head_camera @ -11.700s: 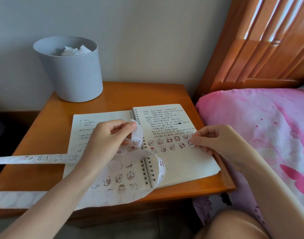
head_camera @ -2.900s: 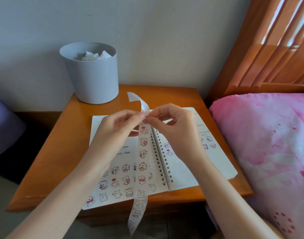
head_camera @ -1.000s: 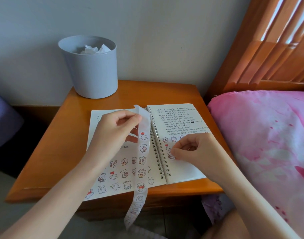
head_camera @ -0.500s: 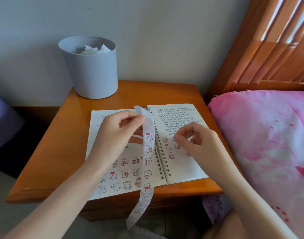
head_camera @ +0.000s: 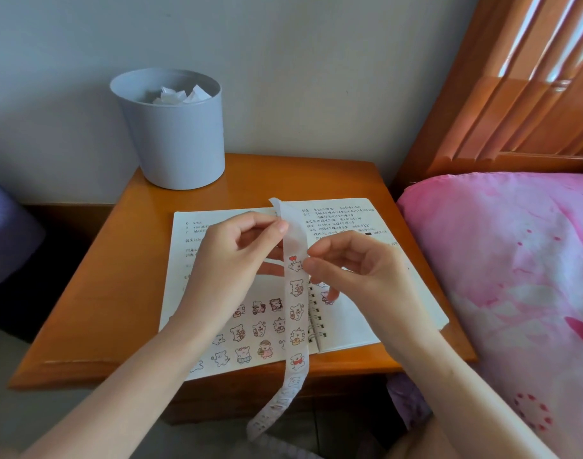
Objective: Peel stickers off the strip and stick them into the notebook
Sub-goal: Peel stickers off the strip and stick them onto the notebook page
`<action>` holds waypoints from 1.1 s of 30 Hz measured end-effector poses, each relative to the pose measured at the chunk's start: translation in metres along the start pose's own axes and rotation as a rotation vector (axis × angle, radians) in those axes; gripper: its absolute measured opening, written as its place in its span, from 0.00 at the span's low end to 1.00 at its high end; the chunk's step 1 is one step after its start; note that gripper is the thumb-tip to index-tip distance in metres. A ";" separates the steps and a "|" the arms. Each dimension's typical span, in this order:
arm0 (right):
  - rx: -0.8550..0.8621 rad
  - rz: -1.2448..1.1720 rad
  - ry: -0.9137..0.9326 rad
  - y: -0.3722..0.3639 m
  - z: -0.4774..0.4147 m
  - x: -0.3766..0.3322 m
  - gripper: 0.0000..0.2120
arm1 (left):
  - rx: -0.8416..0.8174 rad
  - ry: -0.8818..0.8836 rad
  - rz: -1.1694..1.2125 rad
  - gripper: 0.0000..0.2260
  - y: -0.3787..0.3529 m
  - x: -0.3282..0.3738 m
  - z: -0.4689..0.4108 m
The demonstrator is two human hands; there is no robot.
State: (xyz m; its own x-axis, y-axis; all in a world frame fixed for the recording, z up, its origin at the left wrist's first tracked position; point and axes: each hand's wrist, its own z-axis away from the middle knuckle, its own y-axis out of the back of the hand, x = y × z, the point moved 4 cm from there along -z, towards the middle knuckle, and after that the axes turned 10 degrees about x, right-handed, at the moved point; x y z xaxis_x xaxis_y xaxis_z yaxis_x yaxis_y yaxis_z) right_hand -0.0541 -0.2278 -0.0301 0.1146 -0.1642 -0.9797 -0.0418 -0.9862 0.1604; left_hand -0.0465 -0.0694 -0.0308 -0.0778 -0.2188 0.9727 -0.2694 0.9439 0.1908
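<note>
An open spiral notebook lies on the wooden bedside table. Its left page carries several small bear stickers, its right page handwriting and a few stickers. My left hand pinches a long white sticker strip near its top; the strip hangs down over the spiral and past the table's front edge. My right hand is at the strip's right edge, thumb and forefinger pinched at the topmost sticker, the one with red hearts.
A grey bin with crumpled white paper stands at the table's back left. A pink bed cover lies to the right under a wooden headboard. A dark gap and a purple object sit left of the table.
My right hand has lifted off the right page and come back to the strip, closing on its top sticker. My left hand keeps hold of the strip.
</note>
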 end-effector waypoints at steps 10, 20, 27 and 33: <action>0.070 0.045 0.080 0.005 0.000 -0.002 0.06 | -0.252 0.146 0.023 0.09 -0.004 0.000 0.003; 0.045 0.159 0.139 0.004 0.001 -0.002 0.05 | -0.302 0.140 0.034 0.06 -0.002 -0.001 0.006; 0.073 0.260 0.207 0.004 0.001 -0.001 0.05 | -0.283 0.159 0.024 0.06 -0.003 -0.003 0.006; 0.083 0.326 0.248 0.003 0.002 -0.002 0.05 | -0.247 0.195 0.014 0.06 -0.007 -0.004 0.007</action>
State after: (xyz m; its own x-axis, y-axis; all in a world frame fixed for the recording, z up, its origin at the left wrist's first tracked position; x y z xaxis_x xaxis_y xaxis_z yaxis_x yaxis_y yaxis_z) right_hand -0.0566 -0.2307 -0.0274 0.3176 -0.4780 -0.8189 -0.1944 -0.8781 0.4372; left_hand -0.0509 -0.0770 -0.0368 0.1118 -0.1768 0.9779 -0.0266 0.9832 0.1808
